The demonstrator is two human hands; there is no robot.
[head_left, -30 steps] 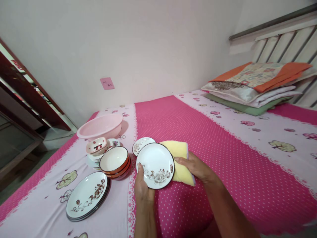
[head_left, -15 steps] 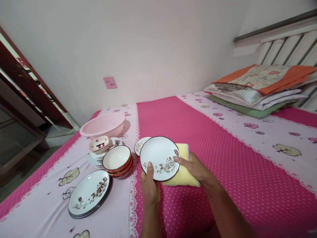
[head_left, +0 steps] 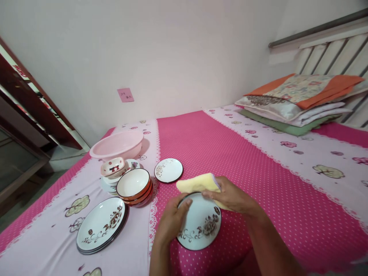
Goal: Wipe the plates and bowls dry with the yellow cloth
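Note:
A round white plate with a dark rim and brown flower print is gripped at its left edge by my left hand, thumb on top. My right hand is closed on a folded yellow cloth, with its fingers at the plate's upper rim. Part of the cloth lies behind the plate and hand. Beyond the cloth, another plate with a dark rim lies flat on the bed cover.
Left of my hands are stacked flowered plates, orange-sided bowls and a small patterned dish on more plates. A pink basin stands behind them. Folded bedding and cushions lie far right, by the headboard.
The held plate has come down and nearer to me, uncovering the plate behind it. My right hand has lifted the cloth's edge up to the upper rim.

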